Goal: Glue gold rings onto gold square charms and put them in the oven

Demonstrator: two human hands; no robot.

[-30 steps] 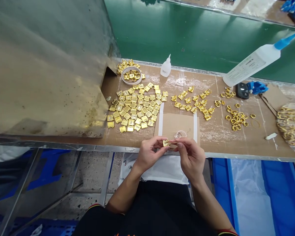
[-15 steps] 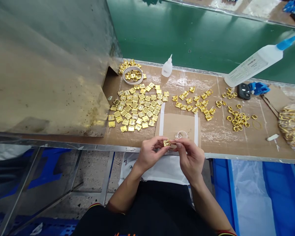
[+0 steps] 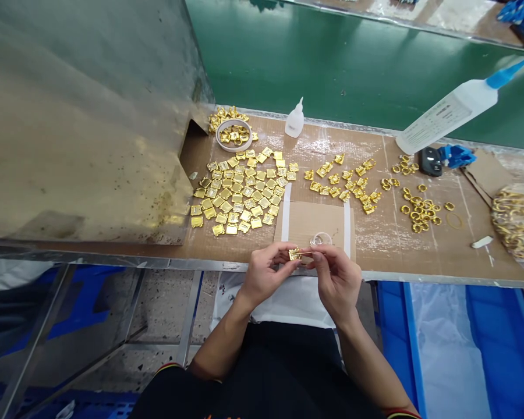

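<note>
My left hand point(image 3: 266, 272) and my right hand point(image 3: 337, 278) meet over the near edge of the cardboard-covered bench point(image 3: 388, 244). Both pinch one small gold metal piece point(image 3: 295, 254) between thumb and fingertips. Just beyond the hands lies a cardboard pad point(image 3: 315, 220) with white tape strips on its sides and a small clear ring point(image 3: 321, 238) on it. Left of the pad, several flat gold square pieces point(image 3: 240, 192) are laid out in rows. Right of it sit smaller gold clasps point(image 3: 344, 183) and gold rings point(image 3: 421, 209).
A small white glue bottle point(image 3: 294, 119) stands at the back, next to a tape roll point(image 3: 234, 134) filled with gold parts. A large tilted bottle with a blue nozzle point(image 3: 452, 110), a black object point(image 3: 431, 161), a bag of gold rings point(image 3: 519, 227) and a metal panel point(image 3: 78, 128) surround the bench.
</note>
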